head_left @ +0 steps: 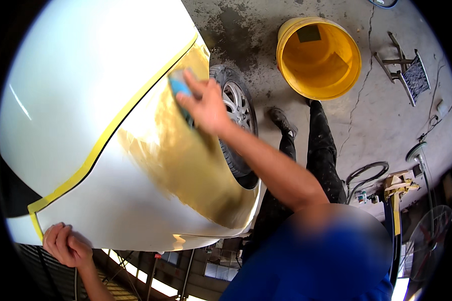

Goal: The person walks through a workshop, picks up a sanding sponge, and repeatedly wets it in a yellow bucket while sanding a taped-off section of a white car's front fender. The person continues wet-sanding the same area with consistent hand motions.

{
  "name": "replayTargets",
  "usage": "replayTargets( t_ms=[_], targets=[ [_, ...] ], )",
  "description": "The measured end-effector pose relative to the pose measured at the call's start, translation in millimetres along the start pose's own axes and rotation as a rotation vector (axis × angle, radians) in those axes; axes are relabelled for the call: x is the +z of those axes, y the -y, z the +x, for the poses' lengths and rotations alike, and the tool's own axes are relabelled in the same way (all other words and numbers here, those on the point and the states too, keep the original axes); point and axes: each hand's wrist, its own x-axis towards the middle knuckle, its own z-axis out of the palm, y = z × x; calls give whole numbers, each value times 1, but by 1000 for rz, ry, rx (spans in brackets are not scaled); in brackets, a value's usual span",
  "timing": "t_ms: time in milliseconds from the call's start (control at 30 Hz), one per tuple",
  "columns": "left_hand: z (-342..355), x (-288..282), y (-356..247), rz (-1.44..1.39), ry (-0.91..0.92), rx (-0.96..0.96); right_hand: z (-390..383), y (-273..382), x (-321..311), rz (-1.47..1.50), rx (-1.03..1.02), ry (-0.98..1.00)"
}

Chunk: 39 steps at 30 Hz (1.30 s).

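Note:
My right hand [205, 103] closes around a blue sanding block [180, 86], slightly smeared by motion. The block lies against the tan filler patch [186, 165] on a white car panel [120, 195], above the wheel [236, 103]. Part of the block is hidden under my fingers. At the lower left, my left hand [68, 245] has its fingers curled together at the panel's edge, touching it. Yellow masking tape [105, 138] follows the dark seam between this panel and the neighbouring one, ending near my left hand.
A yellow bucket [344, 83] stands on the concrete floor beyond my feet. A folding stool [412, 75] is at the far right. Nearer on the right are a coiled black hose [366, 170], a stand with tape and paper [399, 185], and a fan [432, 243].

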Motion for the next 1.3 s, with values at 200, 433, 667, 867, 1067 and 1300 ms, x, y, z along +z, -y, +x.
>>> replayTargets(
  t_ms=[200,433,667,867,1067,1300],
  targets=[
    [3,-1,-4,-17,-16,-48,61,-40,-19,122,100,-105],
    [-1,-5,4,-7,48,16,-27,-7,-1,-114,-120,-142],
    [-4,-8,7,16,65,34,-12,-4,1,-177,96,-96],
    [0,-4,2,15,64,15,51,24,9,-124,177,-247],
    [-2,-12,5,21,101,-1,6,1,12,-147,377,-161],
    [5,-10,-1,16,97,-11,75,13,14,-165,464,-270]
  ],
)
